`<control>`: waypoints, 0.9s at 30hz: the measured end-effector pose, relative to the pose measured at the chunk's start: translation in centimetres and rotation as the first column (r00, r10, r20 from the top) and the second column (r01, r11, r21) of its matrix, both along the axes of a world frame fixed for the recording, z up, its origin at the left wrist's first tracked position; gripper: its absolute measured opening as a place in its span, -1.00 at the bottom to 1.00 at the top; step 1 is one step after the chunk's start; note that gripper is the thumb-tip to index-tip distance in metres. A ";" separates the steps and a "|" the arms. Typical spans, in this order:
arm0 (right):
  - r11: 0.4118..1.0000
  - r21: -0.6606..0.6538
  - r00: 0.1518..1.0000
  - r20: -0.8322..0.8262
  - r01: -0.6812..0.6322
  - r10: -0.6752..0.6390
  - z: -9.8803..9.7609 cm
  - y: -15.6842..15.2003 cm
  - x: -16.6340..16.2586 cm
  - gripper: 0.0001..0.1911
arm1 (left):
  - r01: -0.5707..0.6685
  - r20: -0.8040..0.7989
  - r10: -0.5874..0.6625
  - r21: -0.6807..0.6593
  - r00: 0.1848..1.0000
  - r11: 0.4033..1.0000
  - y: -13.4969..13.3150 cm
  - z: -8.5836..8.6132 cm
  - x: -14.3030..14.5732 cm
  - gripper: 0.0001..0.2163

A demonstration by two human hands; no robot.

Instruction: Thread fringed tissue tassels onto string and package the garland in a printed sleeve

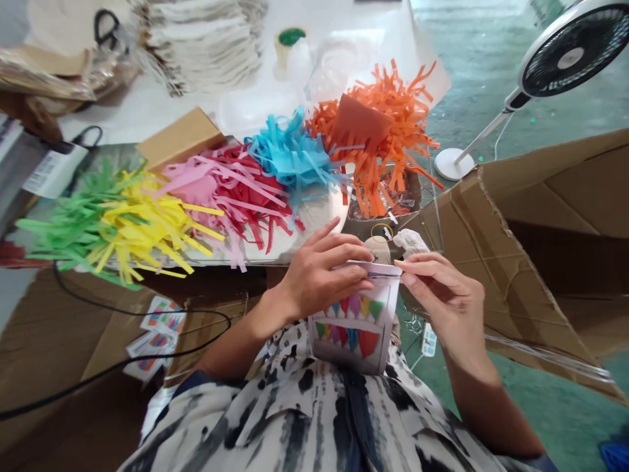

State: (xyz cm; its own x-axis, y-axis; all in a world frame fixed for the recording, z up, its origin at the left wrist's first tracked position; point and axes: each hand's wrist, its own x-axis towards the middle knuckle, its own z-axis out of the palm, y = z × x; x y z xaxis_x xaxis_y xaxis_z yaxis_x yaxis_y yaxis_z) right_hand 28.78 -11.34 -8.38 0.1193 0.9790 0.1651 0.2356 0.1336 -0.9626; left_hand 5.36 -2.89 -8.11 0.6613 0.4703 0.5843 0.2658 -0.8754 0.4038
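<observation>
A flat white packet rests against my lap, its front showing rows of coloured pennants. My left hand lies across its top edge with the fingers bent over it; the thumb is hidden. At the top right corner, my right hand pinches the packet's edge between thumb and forefinger. A crumpled white piece shows just beyond the right fingertips; what it is I cannot tell. Fringed paper bundles lie on the table ahead: green, yellow, pink, red, blue and orange.
Stacks of off-white corded material and a tape roll are on the white table. A small brown box sits behind the bundles. Open cardboard boxes flank me. A fan stands right; a black cable crosses at left.
</observation>
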 end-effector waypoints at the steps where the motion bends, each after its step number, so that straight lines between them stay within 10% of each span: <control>1: 1.000 -0.006 1.000 0.009 -0.005 0.005 0.1 0.0 0.1 -0.77 | 0.007 -0.014 -0.007 -0.020 1.000 1.000 -0.1 0.1 0.2 -0.91; 19: 0.992 -0.052 0.991 -0.077 -0.118 0.114 -0.1 -0.5 0.5 -0.77 | 0.086 0.149 -0.007 -0.533 0.989 0.842 -0.9 0.3 1.8 -0.87; 27: 0.997 -0.024 0.997 -0.006 -0.074 0.074 -0.2 -0.7 1.1 -0.75 | -0.015 0.046 0.058 -0.649 0.997 0.761 1.1 2.1 -3.0 -0.46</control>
